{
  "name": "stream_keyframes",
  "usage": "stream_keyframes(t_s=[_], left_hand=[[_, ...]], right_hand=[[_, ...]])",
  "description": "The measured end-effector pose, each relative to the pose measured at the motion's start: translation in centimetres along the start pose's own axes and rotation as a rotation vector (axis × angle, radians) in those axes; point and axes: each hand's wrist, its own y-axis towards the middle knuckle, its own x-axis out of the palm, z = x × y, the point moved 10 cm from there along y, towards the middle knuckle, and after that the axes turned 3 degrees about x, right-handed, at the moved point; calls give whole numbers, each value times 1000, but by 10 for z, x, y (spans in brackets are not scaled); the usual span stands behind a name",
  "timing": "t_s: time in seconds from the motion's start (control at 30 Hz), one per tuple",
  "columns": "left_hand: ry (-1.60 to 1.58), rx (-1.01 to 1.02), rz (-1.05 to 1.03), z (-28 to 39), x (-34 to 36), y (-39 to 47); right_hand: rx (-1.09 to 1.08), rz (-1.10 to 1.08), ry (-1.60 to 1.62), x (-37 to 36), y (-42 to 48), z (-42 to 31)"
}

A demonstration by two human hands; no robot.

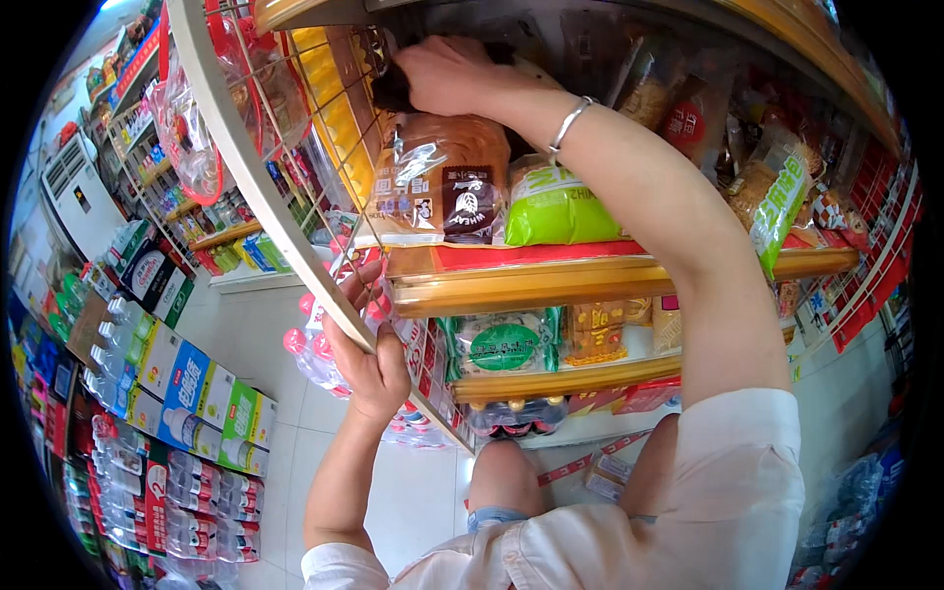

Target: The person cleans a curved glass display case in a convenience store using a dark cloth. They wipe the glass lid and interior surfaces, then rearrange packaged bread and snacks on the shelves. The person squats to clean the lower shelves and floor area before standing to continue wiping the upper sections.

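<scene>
My right hand (457, 74), below a silver bangle (570, 127), reaches to the back left of an upper shelf (531, 284). Its fingers are closed on a dark cloth (391, 88), only partly visible. Just in front of that hand lies a bagged loaf of bread (442, 177) with a brown label. Beside the loaf sits a green and white bread packet (557, 206). My left hand (372, 354) holds the pale metal frame post (332, 302) of the wire side panel, lower down and to the left.
More packaged bread (778, 192) fills the shelf's right part. A lower shelf (568, 376) bears a green-labelled food packet (501, 343). Bottle packs (199, 501) and cartons (192, 394) stand on the floor at left. Clear bags with red rims (195, 147) hang by the wire panel.
</scene>
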Motion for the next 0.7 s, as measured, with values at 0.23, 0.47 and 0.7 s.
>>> stream_keyframes(t_s=[0.23, 0.47, 0.7], left_hand=[[-9, -29, 23, -4, 3, -1], [-22, -33, 1, -6, 1, -1], [-21, -57, -33, -8, 7, -2]], right_hand=[[523, 232, 347, 16, 41, 135], [425, 447, 1018, 29, 36, 126], [179, 120, 774, 57, 61, 41]])
